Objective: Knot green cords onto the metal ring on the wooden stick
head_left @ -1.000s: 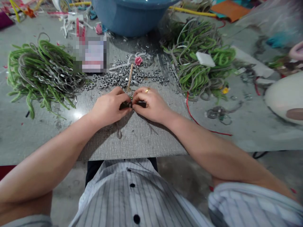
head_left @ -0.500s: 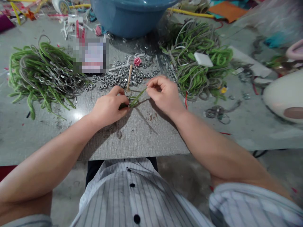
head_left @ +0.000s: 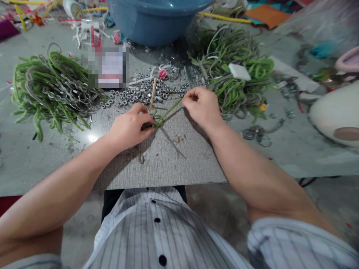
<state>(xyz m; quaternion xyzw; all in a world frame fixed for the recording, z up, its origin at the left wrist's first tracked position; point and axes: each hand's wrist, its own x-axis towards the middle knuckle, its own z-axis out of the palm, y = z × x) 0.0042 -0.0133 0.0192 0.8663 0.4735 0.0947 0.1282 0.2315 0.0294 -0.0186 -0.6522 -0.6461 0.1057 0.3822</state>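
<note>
Left hand: The left hand (head_left: pixel 129 123) is pinching the near end of the green cord (head_left: pixel 171 110) with its thumb and finger. Its tips are hiding just what is between them.
Right hand: The right hand (head_left: pixel 202 106) is pinching the other end, and its tips are pressing together.
Green cord: It is going in a straight line between the two hands, just above the bench (head_left: pixel 196 164).
Gray cord: A thin gray cord (head_left: pixel 174 145) is starting near the left hand's tips and is slanting toward the person. I cannot tell if it is joining the green one.
Gray loop: A little loop (head_left: pixel 141 159) is lying below the left hand, near it.
Wooden stick: A stick (head_left: pixel 153 92) is pointing away, just past the left hand's tips. I cannot tell if it is standing or lying.
Metal bits: Lots of shiny bits (head_left: pixel 159 89) are lying in a heap past both hands.
Pink flower: A flower (head_left: pixel 162 74) is sitting beyond the stick, farther from the hands.
Left bunch: Green and gray cords with chains (head_left: pixel 50 86) are lying to the left of the left hand.
Right bunch: More cords (head_left: pixel 228 91) are piling up just beyond the right hand.
Blue tub: A tub (head_left: pixel 157 24) is standing far past both hands.
</note>
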